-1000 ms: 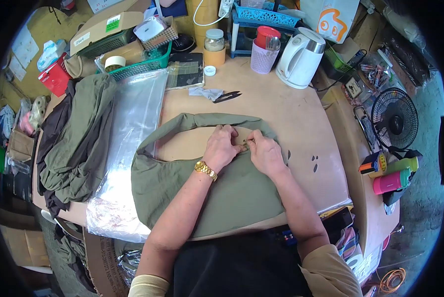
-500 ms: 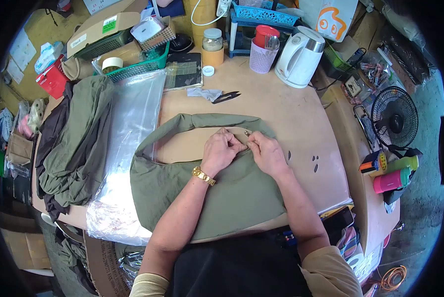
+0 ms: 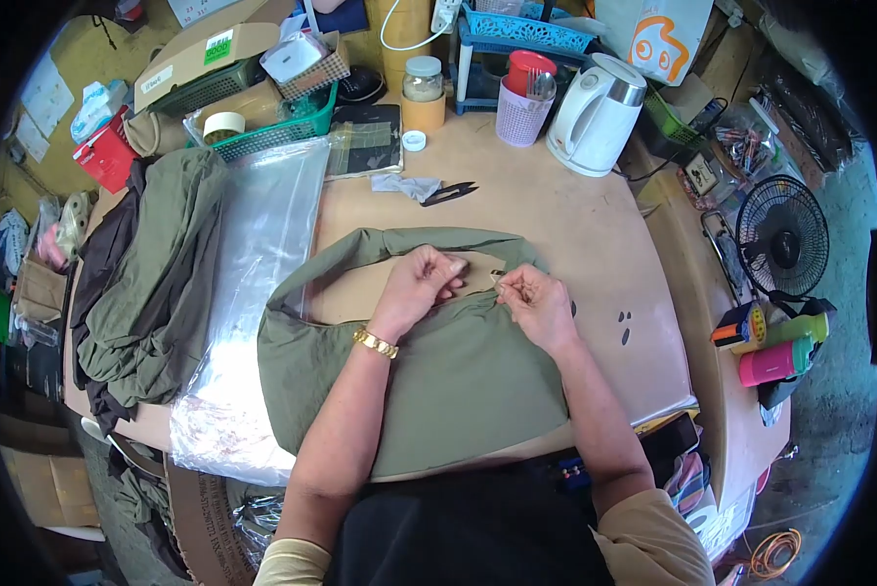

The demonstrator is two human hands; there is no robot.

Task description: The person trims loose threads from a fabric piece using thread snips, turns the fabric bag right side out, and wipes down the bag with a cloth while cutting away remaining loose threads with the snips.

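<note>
An olive-green fabric shoulder bag (image 3: 458, 391) lies flat on the table, its strap curving away from me around the opening. My left hand (image 3: 424, 285) is over the opening, just above the bag's upper edge, with fingers curled and pinched together. Whether something thin is between those fingertips I cannot make out. At the right end of the opening, my right hand (image 3: 538, 303) pinches a small shiny metal piece (image 3: 497, 277) near the base of the strap. Its exact kind is too small to tell.
Clear plastic sheets (image 3: 262, 254) and a heap of green and dark cloth (image 3: 155, 283) lie at left. Behind the bag are black thread snips (image 3: 450, 192), a white cap (image 3: 414, 142), a jar (image 3: 423, 93), a lilac cup (image 3: 524, 115) and a white kettle (image 3: 597, 115).
My left hand has lifted off the bag's edge and moved slightly left, apart from the right hand. My right hand has shifted slightly right and down, with the metal piece at its fingertips.
</note>
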